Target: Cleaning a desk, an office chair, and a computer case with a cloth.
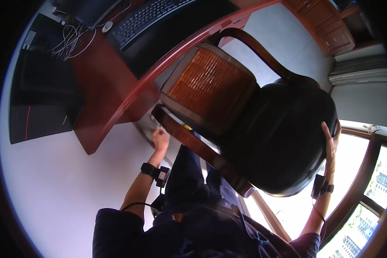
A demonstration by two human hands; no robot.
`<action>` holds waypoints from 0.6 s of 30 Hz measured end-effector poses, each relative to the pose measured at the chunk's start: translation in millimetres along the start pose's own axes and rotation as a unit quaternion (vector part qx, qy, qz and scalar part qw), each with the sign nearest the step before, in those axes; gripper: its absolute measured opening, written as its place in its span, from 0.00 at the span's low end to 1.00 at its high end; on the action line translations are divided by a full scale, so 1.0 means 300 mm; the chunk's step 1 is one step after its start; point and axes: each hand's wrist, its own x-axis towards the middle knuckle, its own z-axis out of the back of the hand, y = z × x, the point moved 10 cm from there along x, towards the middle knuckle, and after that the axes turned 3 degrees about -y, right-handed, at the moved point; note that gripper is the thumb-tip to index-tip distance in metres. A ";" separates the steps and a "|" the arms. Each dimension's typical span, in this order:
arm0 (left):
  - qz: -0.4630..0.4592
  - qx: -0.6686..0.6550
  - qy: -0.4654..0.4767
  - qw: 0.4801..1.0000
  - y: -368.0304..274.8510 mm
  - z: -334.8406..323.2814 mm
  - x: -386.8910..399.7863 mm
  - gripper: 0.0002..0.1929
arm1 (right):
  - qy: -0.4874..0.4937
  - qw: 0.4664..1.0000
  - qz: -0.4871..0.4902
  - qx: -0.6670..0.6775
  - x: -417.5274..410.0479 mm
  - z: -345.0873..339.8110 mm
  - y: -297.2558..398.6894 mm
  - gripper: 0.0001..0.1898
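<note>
An office chair with a black leather backrest [277,135], a seat mat of brown slats [209,84] and dark wooden armrests stands before me. My right hand [332,143] grips the backrest's outer edge, thumb on the front face and fingers wrapped around the rim. My left hand [161,139] is beside the front end of the near armrest [193,140], closed on a small pale crumpled item that looks like a cloth [154,122]. Part of this item is hidden by the fingers and the armrest. The far armrest [261,51] curves toward the desk.
A red-brown wooden desk [106,80] holds a black keyboard [148,21], a bundle of pale cables [69,43] and a black box-like device [42,122]. Wooden cabinets [337,38] stand far right. Framed window panes [358,222] are at lower right, a white wall [58,180] at left.
</note>
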 end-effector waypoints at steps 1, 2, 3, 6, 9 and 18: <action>0.030 0.024 0.028 0.999 -0.017 -0.059 -0.012 0.20 | -0.006 1.000 -0.026 -0.014 -0.010 0.018 0.007 0.55; 0.042 -0.003 0.006 0.999 -0.044 -0.085 -0.041 0.25 | -0.005 0.999 -0.034 -0.005 0.007 0.036 -0.014 0.56; 0.057 -0.024 -0.014 0.998 -0.058 -0.086 -0.073 0.30 | -0.001 0.999 -0.047 0.003 -0.004 0.041 -0.028 0.57; 0.077 0.013 0.086 0.993 -0.096 -0.166 -0.113 0.52 | 0.012 0.999 -0.048 0.005 0.029 0.024 -0.025 0.57; 0.069 -0.027 0.090 0.993 -0.061 -0.227 -0.126 0.65 | 0.017 0.998 0.009 0.056 0.033 0.012 0.041 0.55; 0.152 -0.246 0.193 0.938 -0.020 -0.289 -0.070 0.51 | -0.041 0.994 0.055 0.088 -0.055 0.032 0.001 0.51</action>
